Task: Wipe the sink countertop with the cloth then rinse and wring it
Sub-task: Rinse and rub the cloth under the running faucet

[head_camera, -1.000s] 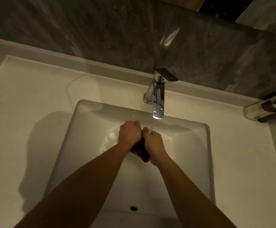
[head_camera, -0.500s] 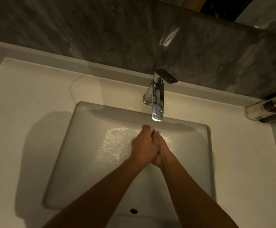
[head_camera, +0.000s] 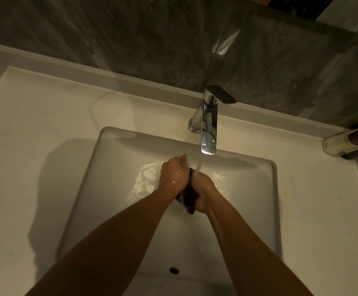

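Observation:
A dark purple cloth (head_camera: 188, 199) is bunched between my two hands over the white sink basin (head_camera: 109, 189). My left hand (head_camera: 175, 175) grips its upper end and my right hand (head_camera: 203, 192) grips the other side, both wet. Water runs from the chrome faucet (head_camera: 208, 133) onto the cloth and my fingers. Most of the cloth is hidden inside my fists; only a dark fold shows below them. The white countertop (head_camera: 35, 129) surrounds the basin.
A bottle (head_camera: 344, 144) lies on its side at the right edge of the countertop, next to a dark object. A grey marble wall (head_camera: 152, 39) rises behind the faucet. The overflow hole (head_camera: 173, 270) sits in the basin's near wall.
My hands were pressed together over the cloth half a second ago; now they have parted and twisted, so the dark cloth shows between them again under the water stream.

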A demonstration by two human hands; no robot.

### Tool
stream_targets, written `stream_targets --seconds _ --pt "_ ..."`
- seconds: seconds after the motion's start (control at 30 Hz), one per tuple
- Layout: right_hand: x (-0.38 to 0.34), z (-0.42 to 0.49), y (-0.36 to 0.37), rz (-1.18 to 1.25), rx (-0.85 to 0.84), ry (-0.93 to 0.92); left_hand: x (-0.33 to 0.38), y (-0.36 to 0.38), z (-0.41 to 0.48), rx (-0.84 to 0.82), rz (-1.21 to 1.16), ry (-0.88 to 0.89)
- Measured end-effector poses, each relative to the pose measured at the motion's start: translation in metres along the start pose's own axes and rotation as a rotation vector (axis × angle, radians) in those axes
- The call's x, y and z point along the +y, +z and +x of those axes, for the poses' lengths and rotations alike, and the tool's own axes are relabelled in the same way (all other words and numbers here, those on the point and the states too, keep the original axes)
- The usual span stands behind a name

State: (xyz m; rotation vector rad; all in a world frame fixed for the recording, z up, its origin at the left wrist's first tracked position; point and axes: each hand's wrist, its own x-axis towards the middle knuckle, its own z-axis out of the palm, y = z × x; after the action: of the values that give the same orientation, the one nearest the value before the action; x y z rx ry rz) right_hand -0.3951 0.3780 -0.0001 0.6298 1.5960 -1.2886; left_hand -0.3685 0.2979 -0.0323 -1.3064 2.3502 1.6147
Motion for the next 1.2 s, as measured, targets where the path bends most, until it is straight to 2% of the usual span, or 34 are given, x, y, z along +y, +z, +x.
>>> stream_targets --seconds 0.13,0.2,0.33,0.47,0.57,0.63,0.7,0.83,0.93,1.03,1.13,1.2 --pt "0.005 -0.002 -0.010 -0.159 0.132 -0.263 -0.005 -0.004 0.009 -0.034 -0.015 -0.139" --pt "0.009 -0.002 -0.019 -0.134 0.151 -0.335 -0.011 -0.007 0.014 -0.062 -0.022 -0.180" --pt "0.012 0.003 -0.034 0.092 0.159 -0.214 -0.012 -0.007 0.002 -0.136 -0.229 -0.238" --pt "0.011 0.005 -0.026 0.280 0.073 -0.074 0.011 0.005 -0.037 -0.163 -0.243 -0.063" --pt "0.010 0.002 -0.011 0.390 -0.034 -0.091 0.022 0.016 -0.053 -0.053 -0.077 0.119" --pt "0.004 -0.001 -0.008 0.282 -0.053 -0.069 0.022 0.017 -0.048 0.017 0.015 0.146" --pt "-0.003 -0.003 -0.009 0.161 -0.047 0.009 0.020 0.015 -0.039 0.017 0.007 0.108" --pt "-0.010 -0.008 -0.004 0.137 -0.039 0.068 0.013 0.011 -0.020 0.022 -0.003 0.091" --pt "-0.007 -0.008 -0.004 0.015 -0.069 0.091 0.006 0.007 -0.008 0.056 -0.016 0.042" --pt "-0.005 -0.008 -0.002 -0.033 -0.005 -0.012 0.000 0.004 0.000 0.029 0.010 -0.013" --pt "0.004 -0.005 -0.002 -0.244 0.140 -0.244 -0.007 0.004 0.009 0.000 0.062 -0.120" --pt "0.012 -0.004 -0.009 -0.335 0.158 -0.376 -0.015 0.002 0.013 -0.010 0.075 -0.184"
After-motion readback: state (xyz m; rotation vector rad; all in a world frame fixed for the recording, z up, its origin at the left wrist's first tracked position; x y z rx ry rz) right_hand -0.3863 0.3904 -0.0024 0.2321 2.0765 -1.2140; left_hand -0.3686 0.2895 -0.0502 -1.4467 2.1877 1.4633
